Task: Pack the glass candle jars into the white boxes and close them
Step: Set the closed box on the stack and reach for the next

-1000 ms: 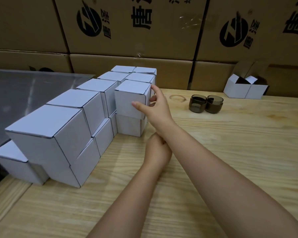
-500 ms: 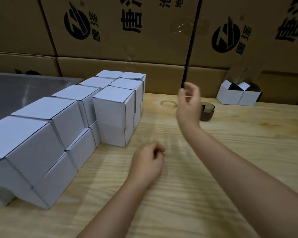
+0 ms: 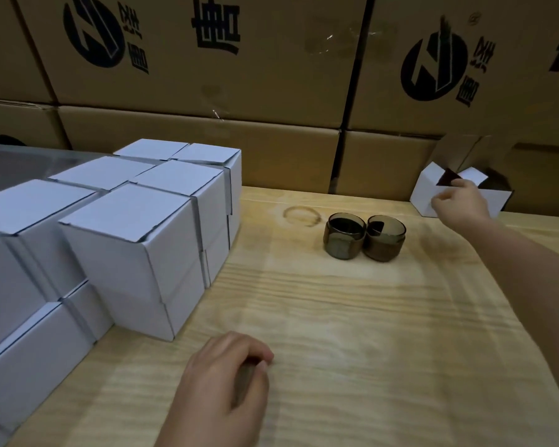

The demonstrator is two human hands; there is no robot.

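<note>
**Now one hand is at an open box**

Far off on the right side, the right hand [image 3: 459, 204] is up against the front of an open white box [image 3: 424, 196]. Its fingers are bent, but the picture is blurry there, so I cannot tell if they are gripping the box or only touching it. A second open box [image 3: 499, 201] peeks out just behind the hand.

Close by, the left hand [image 3: 226, 379] rests on the wooden table [image 3: 336, 317]. Its fingers are softly curled, and I can see nothing in them.

Two dark glass candle jars stand on the table, between the hands and well apart from both. The left jar [image 3: 345, 235] and the right jar [image 3: 385, 237] stand upright, side by side and touching. They are not in any box. A faint ring mark [image 3: 302, 216] is on the wood just beside the left jar.

On the left side of the table are the closed white boxes [image 3: 136, 227], stacked two high in rows. Big brown cartons [image 3: 207, 59] with black print are piled up behind the table.
</note>
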